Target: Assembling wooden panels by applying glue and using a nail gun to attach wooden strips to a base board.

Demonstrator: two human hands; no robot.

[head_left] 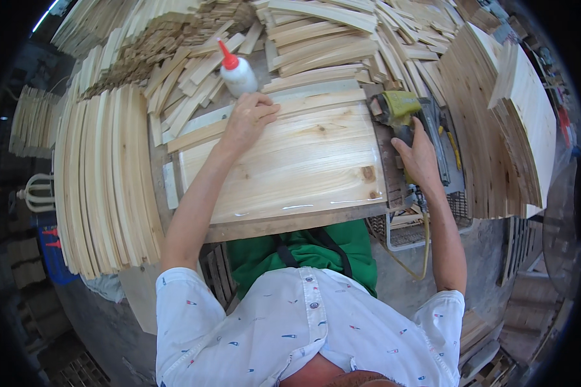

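Note:
My left hand (248, 119) rests palm down on the far left part of a pale wooden panel (290, 164) made of joined boards, fingers slightly curled over a thin wooden strip (200, 134) at its top edge. My right hand (418, 158) is wrapped around the handle of a yellow-green nail gun (403, 111) lying at the panel's right edge. A white glue bottle with a red nozzle (237, 72) stands just beyond my left hand.
Stacks of thin wooden slats (103, 180) line the left side, more slats (329, 39) pile at the back, and wide boards (497, 129) stand on edge at the right. A wire basket (426, 229) sits under the nail gun. A yellow hose (423, 258) hangs down.

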